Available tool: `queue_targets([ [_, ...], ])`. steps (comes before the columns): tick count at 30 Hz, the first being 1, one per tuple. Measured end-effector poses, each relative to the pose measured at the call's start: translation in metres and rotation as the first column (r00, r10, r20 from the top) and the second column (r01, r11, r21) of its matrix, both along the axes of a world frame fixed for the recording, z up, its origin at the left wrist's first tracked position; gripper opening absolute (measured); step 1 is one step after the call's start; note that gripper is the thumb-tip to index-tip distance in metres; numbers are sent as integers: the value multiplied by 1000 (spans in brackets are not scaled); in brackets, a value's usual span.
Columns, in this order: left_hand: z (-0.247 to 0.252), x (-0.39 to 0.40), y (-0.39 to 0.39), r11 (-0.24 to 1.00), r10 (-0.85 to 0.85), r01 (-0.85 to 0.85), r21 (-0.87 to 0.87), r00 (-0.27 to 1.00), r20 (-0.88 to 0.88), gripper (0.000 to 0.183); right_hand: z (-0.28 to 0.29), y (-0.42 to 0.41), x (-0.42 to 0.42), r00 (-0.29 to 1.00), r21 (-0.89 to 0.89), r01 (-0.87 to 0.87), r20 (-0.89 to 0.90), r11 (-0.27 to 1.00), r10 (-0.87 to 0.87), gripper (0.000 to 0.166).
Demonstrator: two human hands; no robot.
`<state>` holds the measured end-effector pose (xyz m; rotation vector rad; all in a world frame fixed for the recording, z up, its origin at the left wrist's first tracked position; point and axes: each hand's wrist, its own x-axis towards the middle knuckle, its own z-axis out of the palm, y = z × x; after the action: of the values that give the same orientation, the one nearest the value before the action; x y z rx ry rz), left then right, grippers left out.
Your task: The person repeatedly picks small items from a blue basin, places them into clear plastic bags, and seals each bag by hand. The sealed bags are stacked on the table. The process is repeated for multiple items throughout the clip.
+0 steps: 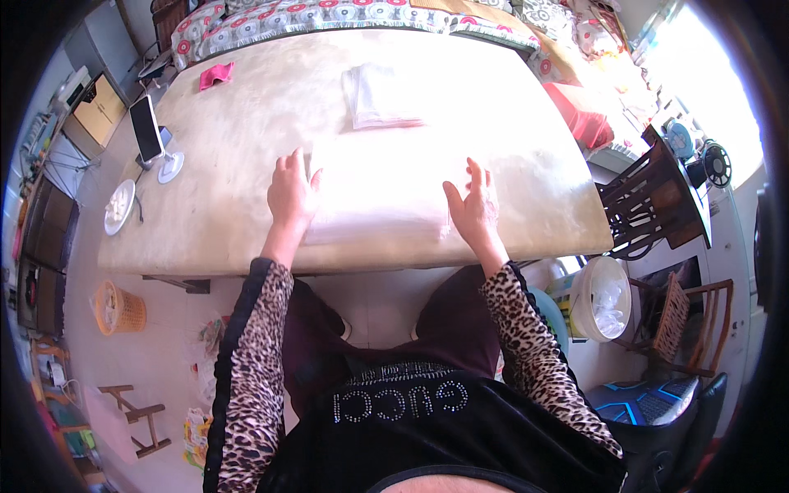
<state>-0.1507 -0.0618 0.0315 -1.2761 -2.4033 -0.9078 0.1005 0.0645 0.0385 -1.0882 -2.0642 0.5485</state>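
A stack of clear plastic sheets or bags [379, 212] lies near the front edge of the table, its upper part washed out by glare. On its left side is my left hand [293, 191], thumb apart from the fingers, seemingly beside or touching the stack's edge. My right hand [474, 206] is at the right side of the stack, palm turned inward, fingers spread and holding nothing. Farther back on the table rests a second, smaller pile of folded clear plastic [385, 98]. Whether either hand presses on the stack is hard to tell.
The pale tabletop [228, 154] carries a pink cloth [216, 76], a phone on a stand [147, 130] and a white plate [119, 207] with small white pieces at the left. A white bucket [601, 299] holding plastic and a wooden chair [684, 317] stand right; an orange basket [123, 308] stands left.
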Motion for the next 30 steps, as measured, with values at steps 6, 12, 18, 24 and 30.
queue_targets([
  [6,19,37,30,891,-380,308,-334,909,-174,66,11,-2,-43,880,244,-316,437,917,187,54],
  [12,-13,22,46,818,-338,320,-479,940,51,78,-23,31,-52,789,68,-304,577,950,211,62],
  [18,-15,24,52,808,-319,297,-509,947,46,79,-30,38,-54,799,88,-326,558,941,225,66],
  [24,-24,36,70,782,-351,272,-562,936,-35,73,-35,58,-32,818,13,-387,467,922,337,57],
  [30,-68,23,95,756,-338,202,-622,935,-107,69,-14,71,124,891,-351,-424,-328,835,315,32],
])
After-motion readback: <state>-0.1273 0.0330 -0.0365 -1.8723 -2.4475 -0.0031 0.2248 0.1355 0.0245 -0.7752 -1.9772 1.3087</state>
